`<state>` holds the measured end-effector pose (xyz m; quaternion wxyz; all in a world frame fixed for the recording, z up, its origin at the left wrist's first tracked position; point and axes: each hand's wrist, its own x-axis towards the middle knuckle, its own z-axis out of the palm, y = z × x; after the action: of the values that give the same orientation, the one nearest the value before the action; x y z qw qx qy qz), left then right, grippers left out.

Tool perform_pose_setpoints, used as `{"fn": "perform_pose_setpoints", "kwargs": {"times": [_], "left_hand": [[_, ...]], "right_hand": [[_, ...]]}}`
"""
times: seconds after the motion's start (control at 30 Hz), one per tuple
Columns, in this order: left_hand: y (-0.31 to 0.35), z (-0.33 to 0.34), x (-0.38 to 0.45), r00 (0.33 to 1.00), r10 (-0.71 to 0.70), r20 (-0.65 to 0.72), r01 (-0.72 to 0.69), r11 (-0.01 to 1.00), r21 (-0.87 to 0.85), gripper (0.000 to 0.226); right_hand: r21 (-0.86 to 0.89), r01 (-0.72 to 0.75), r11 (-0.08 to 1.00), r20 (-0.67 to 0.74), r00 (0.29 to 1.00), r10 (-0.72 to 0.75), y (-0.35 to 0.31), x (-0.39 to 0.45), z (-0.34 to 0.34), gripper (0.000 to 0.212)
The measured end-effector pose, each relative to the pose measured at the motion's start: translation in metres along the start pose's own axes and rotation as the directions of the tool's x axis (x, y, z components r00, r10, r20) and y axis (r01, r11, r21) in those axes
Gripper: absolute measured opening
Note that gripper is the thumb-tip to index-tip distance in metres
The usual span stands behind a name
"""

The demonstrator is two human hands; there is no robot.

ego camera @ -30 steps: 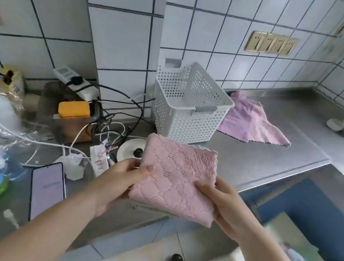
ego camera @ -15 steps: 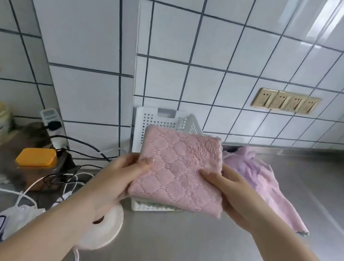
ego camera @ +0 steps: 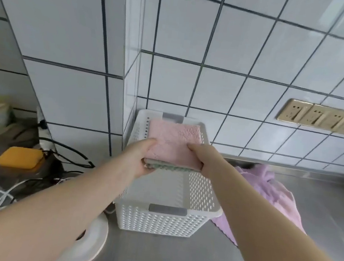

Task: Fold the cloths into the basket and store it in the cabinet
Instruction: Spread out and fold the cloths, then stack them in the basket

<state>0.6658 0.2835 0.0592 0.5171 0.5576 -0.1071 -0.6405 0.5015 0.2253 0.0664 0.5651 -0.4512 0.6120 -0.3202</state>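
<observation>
Nearest the viewer, just left of the white perforated plastic basket (ego camera: 164,220), a round white plate (ego camera: 91,240) lies on the grey steel counter (ego camera: 316,218). Over the basket's open top, the left hand (ego camera: 138,158) and the right hand (ego camera: 205,157) hold a folded pink quilted cloth (ego camera: 173,143) between them, thumbs on top and fingers curled under its near edge; a greenish layer shows beneath the pink one. The far half of the cloth hangs above the basket's back rim, not yet down inside. What already lies in the basket cannot be seen.

To the right of the basket, partly tucked behind it, a crumpled lilac cloth (ego camera: 266,188) lies unfolded on the counter. Farther left of the basket sit an orange lidded box (ego camera: 20,157) and tangled cables (ego camera: 68,154).

My reading: one cloth is folded and about to be dropped in; the lilac one remains to fold, then the basket must go to a cabinet, which is out of view.
</observation>
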Motion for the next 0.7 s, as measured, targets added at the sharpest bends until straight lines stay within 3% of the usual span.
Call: {"fn": "perform_pose_setpoints", "kwargs": {"times": [0.23,0.37,0.5,0.57,0.7], "left_hand": [[-0.035,0.008,0.065,0.940,-0.107,-0.324,-0.021,0.930,-0.367,0.037],[-0.055,0.005,0.094,0.859,-0.154,-0.488,-0.048,0.925,-0.377,0.056],[-0.063,0.004,0.130,0.840,-0.104,-0.532,-0.105,0.932,-0.347,0.048],[-0.066,0.003,0.147,0.840,-0.083,-0.536,-0.154,0.911,-0.382,0.048],[-0.077,-0.005,0.174,0.815,-0.136,-0.563,-0.103,0.923,-0.371,0.052]], "right_hand": [[-0.093,-0.093,0.991,-0.004,0.996,0.093,0.037,0.086,0.030,0.040],[-0.124,-0.218,0.968,0.028,0.975,0.223,0.070,0.119,0.049,0.045],[0.033,-0.304,0.952,0.008,0.953,0.304,0.102,0.143,0.064,0.046],[0.108,-0.300,0.948,-0.025,0.952,0.305,0.114,0.152,0.069,0.041],[0.157,-0.266,0.951,-0.052,0.959,0.277,0.126,0.166,0.074,0.043]]}}
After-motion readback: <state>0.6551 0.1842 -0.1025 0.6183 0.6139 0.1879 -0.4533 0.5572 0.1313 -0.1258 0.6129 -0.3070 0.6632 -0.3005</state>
